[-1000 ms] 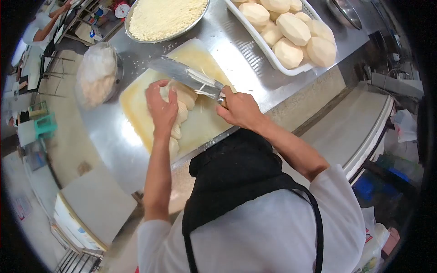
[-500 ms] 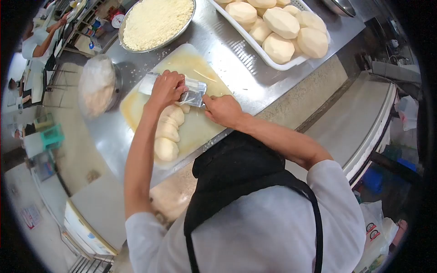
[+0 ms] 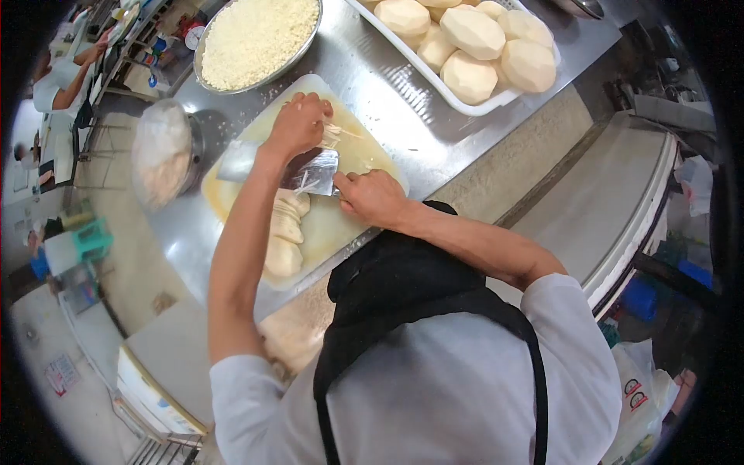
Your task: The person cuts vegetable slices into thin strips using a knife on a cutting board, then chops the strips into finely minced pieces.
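My right hand (image 3: 374,200) grips the handle of a cleaver (image 3: 319,169), whose broad blade lies across the cutting board (image 3: 372,161). Beyond the blade, my left hand (image 3: 297,125) has its fingers curled around thin pale strips (image 3: 333,136) of cut vegetable; the fingers' undersides are hidden. On the near side of the cleaver, a row of peeled potato slices (image 3: 287,222) leans together, with a thicker rounded piece (image 3: 282,256) at the near end. A few shreds cling to the blade.
A metal bowl (image 3: 316,40) heaped with finely chopped pale food stands at the back left. At the back right, a white basket (image 3: 474,108) holds several peeled potatoes (image 3: 470,76). A plastic-covered bowl (image 3: 164,151) sits left. Another person (image 3: 62,85) works far left.
My left hand has moved off the blade, away from me, to the strips on the far side. The cleaver has come slightly nearer and left, exposing the strips.
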The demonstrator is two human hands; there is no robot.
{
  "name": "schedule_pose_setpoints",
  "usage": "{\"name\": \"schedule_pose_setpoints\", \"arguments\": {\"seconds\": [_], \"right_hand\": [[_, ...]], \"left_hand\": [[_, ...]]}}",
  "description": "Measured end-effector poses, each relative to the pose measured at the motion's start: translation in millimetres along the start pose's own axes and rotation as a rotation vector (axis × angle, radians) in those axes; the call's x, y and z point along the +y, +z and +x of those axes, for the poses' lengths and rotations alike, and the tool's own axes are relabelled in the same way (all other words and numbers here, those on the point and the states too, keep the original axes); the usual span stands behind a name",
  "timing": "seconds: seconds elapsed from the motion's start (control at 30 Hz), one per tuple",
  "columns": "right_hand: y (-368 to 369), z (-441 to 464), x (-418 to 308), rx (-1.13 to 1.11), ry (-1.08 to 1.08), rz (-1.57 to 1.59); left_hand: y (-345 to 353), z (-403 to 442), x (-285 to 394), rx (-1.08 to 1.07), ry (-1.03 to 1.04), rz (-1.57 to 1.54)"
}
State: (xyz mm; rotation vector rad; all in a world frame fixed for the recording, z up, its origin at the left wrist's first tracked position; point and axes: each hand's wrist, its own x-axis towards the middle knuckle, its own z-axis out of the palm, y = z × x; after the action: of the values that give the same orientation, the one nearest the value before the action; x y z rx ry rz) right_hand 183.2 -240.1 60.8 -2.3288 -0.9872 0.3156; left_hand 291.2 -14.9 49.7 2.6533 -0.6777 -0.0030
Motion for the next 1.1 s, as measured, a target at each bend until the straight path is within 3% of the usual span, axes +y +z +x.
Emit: {"name": "schedule_pose_setpoints", "arguments": {"seconds": [0.1,0.2,0.3,0.6,0.8,0.93,1.1], "right_hand": [[-2.6,-4.7,8.4,0.043,0.035,-0.004],[-4.3,-10.7,21.7,0.112,0.081,-0.025],[-9.0,-5.0,25.4,0.1,0.111,-0.032],[-10.6,-0.6,18.2,0.08,0.088,-0.043],[-3.0,-5.0,3.6,0.07,0.045,0.018],[5.5,-11.2,-3.6,0.057,0.0,0.017],[-21.3,-32.2,-3.7,0.005,0.023,0.116]], "left_hand": [[-60.4,-16.2,25.8,0.051,-0.018,-0.12],[-82.3,-47.9,45.6,-0.1,0.006,-0.08],[-72.4,-61.9,69.6,0.027,0.042,-0.021],[-53.1,-62.8,62.6,-0.087,0.061,-0.11],[-35.9,-39.5,36.4,0.007,0.003,0.011],[-20.8,-20.1,3.1,-0.053,-0.045,0.202],[-87.3,-28.7,31.5,0.261,-0.159,0.003]]}}
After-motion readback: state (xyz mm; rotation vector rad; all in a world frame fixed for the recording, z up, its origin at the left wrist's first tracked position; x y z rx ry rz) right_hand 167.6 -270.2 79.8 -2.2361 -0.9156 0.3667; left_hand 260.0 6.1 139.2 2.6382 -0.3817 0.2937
